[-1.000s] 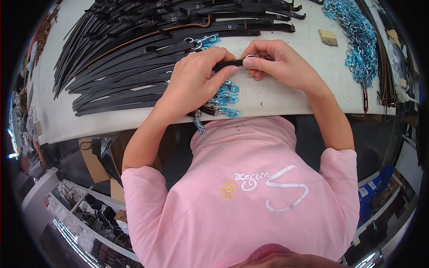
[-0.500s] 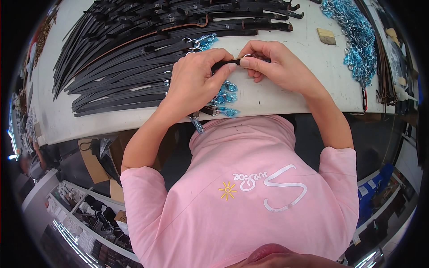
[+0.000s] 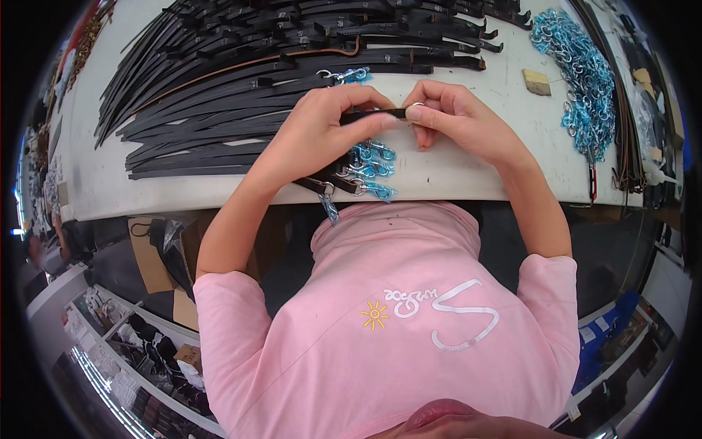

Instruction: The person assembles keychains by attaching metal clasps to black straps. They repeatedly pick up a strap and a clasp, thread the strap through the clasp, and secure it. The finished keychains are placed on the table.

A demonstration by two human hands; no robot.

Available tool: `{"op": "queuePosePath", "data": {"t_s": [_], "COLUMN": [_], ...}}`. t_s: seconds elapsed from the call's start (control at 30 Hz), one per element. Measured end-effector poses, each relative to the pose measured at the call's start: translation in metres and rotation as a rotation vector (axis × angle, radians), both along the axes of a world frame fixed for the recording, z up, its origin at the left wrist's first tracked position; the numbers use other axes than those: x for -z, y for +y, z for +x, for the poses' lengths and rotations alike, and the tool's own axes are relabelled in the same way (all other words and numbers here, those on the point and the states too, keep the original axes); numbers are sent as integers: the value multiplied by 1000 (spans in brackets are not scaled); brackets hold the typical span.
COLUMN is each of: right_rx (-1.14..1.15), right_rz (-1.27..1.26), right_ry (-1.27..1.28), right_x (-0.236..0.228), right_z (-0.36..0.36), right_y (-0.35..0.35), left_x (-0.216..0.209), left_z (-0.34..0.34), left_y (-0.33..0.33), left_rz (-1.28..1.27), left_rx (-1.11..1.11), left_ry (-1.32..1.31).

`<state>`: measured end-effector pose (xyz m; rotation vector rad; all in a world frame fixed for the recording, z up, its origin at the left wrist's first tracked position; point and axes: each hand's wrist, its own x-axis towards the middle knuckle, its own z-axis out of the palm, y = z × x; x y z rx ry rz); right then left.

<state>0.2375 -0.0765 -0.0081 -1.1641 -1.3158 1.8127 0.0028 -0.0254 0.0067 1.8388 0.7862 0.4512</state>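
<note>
1. Spanning both hands' fingers: a black strap [image 3: 365, 114], metal ring [image 3: 418, 104] by the right thumb.
2. Left hand [image 3: 325, 121] pinches the strap, thumb against fingers; right hand [image 3: 461, 121] clamps its ring end.
3. Below left fingers: blue-wrapped clasps [image 3: 371, 170].
4. Leftward: strap rows [image 3: 212, 113].
5. Right of fingers, well apart: yellowish block [image 3: 536, 83], blue-wrapped hardware [image 3: 585, 88].

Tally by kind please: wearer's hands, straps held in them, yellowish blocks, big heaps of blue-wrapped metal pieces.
Hands: 2 (left hand, right hand)
Held black strap: 1
Yellowish block: 1
Blue-wrapped heap: 1
Total: 5
</note>
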Motion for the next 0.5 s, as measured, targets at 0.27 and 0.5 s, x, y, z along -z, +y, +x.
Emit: {"op": "queuePosePath", "data": {"t_s": [0.27,0.5], "right_rx": [-70,-179], "right_rz": [-78,52], "right_ry": [-26,-142], "right_x": [-10,-13], "right_z": [1,3], "right_y": [8,13], "left_x": [-5,1], "left_z": [-1,4], "left_y": [-12,-12], "left_rz": [393,415], "left_rx": [-59,-10], "left_ry": [74,62]}}
